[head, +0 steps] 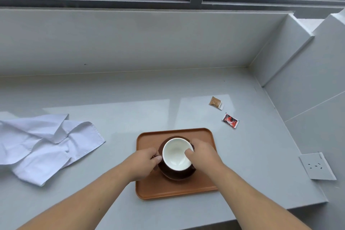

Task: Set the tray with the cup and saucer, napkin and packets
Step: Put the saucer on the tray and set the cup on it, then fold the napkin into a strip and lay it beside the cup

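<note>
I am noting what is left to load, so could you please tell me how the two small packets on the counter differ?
The brown packet is tan with a white end, while the red packet is red and black with white ends. The brown packet lies farther from the tray; the red packet lies nearer its far right corner. Both are small sealed sachets lying flat on the grey counter, untouched and not yet on the tray.

Packet (216, 103) print too small; napkin (44, 145) cropped (left edge).
</note>
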